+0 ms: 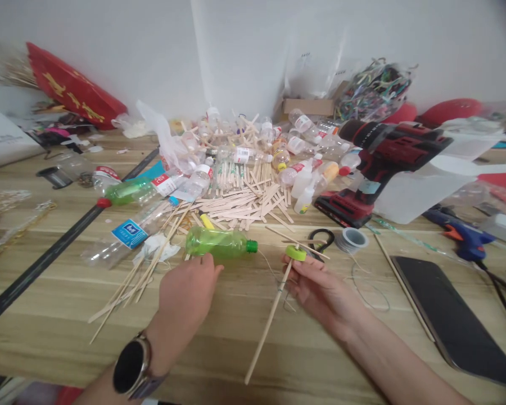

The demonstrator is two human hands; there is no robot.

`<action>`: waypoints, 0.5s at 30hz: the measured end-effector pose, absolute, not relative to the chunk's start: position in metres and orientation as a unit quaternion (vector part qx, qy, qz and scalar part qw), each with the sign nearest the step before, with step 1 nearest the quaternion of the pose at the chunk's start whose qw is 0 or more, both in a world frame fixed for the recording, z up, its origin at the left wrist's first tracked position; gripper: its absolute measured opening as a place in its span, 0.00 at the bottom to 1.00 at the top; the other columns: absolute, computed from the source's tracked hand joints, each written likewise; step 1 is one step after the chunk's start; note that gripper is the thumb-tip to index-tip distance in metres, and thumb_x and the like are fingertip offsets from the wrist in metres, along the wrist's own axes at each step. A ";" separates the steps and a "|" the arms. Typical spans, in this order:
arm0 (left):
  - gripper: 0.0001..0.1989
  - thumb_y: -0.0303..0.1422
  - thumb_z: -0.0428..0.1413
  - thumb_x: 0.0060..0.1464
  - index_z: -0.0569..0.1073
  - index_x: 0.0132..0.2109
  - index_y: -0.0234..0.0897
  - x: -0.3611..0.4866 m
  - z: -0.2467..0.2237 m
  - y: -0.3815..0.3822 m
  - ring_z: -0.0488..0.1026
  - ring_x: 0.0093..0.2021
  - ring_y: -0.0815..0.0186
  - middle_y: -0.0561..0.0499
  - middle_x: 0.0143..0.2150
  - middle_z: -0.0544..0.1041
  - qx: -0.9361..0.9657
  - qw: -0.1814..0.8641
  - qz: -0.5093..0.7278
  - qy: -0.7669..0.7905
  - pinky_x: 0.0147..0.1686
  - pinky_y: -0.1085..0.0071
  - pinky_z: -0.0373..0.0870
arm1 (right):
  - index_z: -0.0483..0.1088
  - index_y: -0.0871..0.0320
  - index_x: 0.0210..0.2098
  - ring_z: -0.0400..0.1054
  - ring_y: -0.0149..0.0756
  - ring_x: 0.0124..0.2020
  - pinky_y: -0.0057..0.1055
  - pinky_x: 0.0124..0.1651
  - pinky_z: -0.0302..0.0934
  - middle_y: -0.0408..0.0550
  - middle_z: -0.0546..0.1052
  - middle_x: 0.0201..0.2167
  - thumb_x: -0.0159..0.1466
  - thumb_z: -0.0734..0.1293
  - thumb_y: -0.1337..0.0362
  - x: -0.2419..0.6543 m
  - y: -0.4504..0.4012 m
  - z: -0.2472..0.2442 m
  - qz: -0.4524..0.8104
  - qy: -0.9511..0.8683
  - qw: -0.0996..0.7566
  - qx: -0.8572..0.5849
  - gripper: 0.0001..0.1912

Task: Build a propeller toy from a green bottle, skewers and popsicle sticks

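My right hand [316, 287] pinches a thin wooden stick [270, 320] near its upper end, where a lime-green bottle cap [296, 254] sits. Thin wooden pieces cross just above the cap, and thread hangs about the stick. My left hand [189, 287], with a watch [131, 365] on its wrist, is curled closed at the near side of a green plastic bottle [215, 242]. The bottle lies on its side with its green cap toward the right. The left fingertips are hidden, so any grip on the bottle cannot be made out.
Behind lie a heap of flat wooden sticks [244, 205] and several clear bottles. A red-black cordless drill [379, 163] stands right of them. Black-handled scissors [322, 239], a thread spool [352, 240], a phone [447, 315] and a blue glue gun [464, 233] lie rightward. Loose thin sticks [143, 275] lie leftward.
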State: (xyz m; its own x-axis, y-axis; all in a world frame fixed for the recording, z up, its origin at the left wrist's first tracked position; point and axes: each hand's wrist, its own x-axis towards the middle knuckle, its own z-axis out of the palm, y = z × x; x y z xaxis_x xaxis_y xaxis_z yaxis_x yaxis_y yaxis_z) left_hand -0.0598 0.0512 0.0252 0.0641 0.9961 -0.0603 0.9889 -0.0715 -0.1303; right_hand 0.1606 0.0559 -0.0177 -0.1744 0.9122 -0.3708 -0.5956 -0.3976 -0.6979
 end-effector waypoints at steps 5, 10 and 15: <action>0.18 0.30 0.42 0.64 0.76 0.37 0.32 -0.054 0.012 0.059 0.79 0.32 0.49 0.37 0.29 0.80 -0.732 0.017 0.087 -0.676 0.26 0.65 0.68 | 0.77 0.56 0.29 0.62 0.24 0.25 0.21 0.27 0.58 0.41 0.76 0.28 0.44 0.81 0.63 0.161 0.054 -0.019 0.735 -0.210 0.512 -0.391 0.15; 0.20 0.29 0.39 0.64 0.75 0.37 0.34 -0.059 0.016 0.059 0.79 0.33 0.52 0.38 0.31 0.80 -0.737 0.032 0.083 -0.670 0.27 0.66 0.66 | 0.77 0.57 0.28 0.64 0.26 0.25 0.22 0.28 0.60 0.42 0.77 0.28 0.44 0.81 0.62 0.165 0.055 -0.017 0.727 -0.218 0.518 -0.395 0.14; 0.17 0.35 0.43 0.64 0.72 0.33 0.38 -0.085 0.029 0.059 0.75 0.32 0.57 0.45 0.31 0.78 -0.759 0.060 -0.001 -0.648 0.29 0.67 0.62 | 0.77 0.57 0.27 0.65 0.26 0.25 0.21 0.27 0.61 0.42 0.76 0.28 0.44 0.81 0.63 0.169 0.058 -0.013 0.719 -0.218 0.529 -0.396 0.14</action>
State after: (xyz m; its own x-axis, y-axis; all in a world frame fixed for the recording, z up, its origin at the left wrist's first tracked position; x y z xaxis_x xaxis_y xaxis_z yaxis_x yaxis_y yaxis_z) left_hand -0.0846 0.0588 0.0288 0.1594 0.9840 0.0797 0.9843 -0.1523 -0.0892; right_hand 0.1692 0.0576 -0.0127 -0.1275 0.9321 -0.3390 -0.5876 -0.3463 -0.7313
